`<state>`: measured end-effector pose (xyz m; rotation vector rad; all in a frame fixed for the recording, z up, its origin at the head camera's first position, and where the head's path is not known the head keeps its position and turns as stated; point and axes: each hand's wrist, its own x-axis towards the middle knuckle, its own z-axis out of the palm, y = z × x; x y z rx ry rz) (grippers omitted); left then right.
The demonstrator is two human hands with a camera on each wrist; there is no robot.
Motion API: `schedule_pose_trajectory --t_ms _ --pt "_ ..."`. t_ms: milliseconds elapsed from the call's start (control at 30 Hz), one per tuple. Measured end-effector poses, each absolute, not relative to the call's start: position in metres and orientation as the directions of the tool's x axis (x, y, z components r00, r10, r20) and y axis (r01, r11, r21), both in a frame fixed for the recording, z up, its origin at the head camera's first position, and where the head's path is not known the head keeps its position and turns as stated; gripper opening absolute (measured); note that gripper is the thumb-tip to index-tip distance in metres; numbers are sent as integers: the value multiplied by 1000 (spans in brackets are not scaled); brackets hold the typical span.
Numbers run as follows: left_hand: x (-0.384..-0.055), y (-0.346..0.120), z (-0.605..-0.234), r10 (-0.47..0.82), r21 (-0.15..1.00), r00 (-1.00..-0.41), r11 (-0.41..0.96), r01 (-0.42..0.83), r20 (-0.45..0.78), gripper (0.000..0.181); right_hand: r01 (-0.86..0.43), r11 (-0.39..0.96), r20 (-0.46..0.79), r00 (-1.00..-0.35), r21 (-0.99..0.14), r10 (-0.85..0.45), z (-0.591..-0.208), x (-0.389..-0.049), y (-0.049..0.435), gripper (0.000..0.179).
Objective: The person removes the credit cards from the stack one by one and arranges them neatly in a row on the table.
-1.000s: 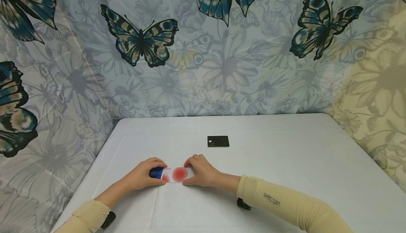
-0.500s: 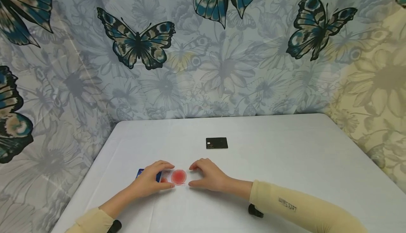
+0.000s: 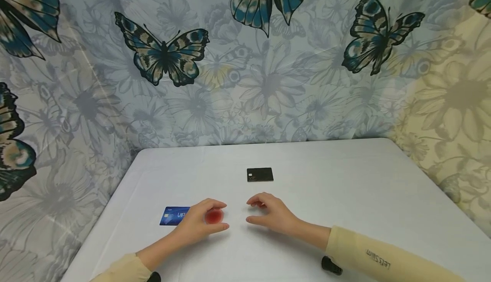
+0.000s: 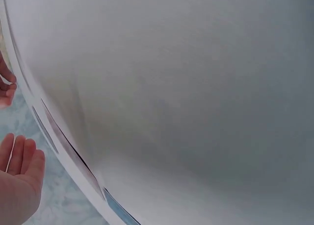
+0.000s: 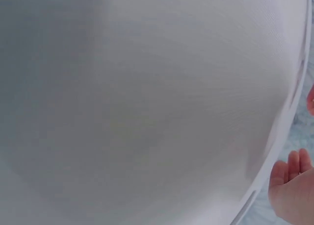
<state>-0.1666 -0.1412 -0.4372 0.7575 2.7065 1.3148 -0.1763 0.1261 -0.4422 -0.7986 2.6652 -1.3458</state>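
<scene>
A white card with a red circle lies on the table, partly hidden by my left hand, which hovers above it with thumb and fingers apart. Left of that hand is a blue card with VIP lettering, its right end covered. My right hand is raised off to the right, fingers loosely bent and holding nothing. Farther back sits a black VIP card. In the left wrist view the blue card and the left hand show at the edge; the right wrist view catches the right hand.
A white cloth covers the table. Behind it hangs a floral backdrop printed with butterflies. Under the right sleeve a dark wrist camera is visible.
Both hands have let go of the white card's ends. The left hand has slid rightward over it, uncovering the blue card, while the right hand has drawn away to the right.
</scene>
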Motion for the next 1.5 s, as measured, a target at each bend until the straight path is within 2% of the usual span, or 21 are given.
schedule_pose_trajectory --t_ms 233,533,967,1500 --pt "-164 -115 -436 499 785 -857 479 394 126 50 -379 511 151 -890 -772 -431 -442 -160 150 40" --pt "-161 -82 -437 570 812 -805 387 438 163 50 -388 499 168 -888 -775 -428 -438 -148 168 42" --pt "-158 -66 -440 609 794 -768 361 489 196 46 -363 462 172 -898 -809 -404 -436 -137 189 44" --pt "-183 -60 -439 590 713 -779 451 537 213 49 -413 526 206 -889 -743 -408 -444 -165 194 46"
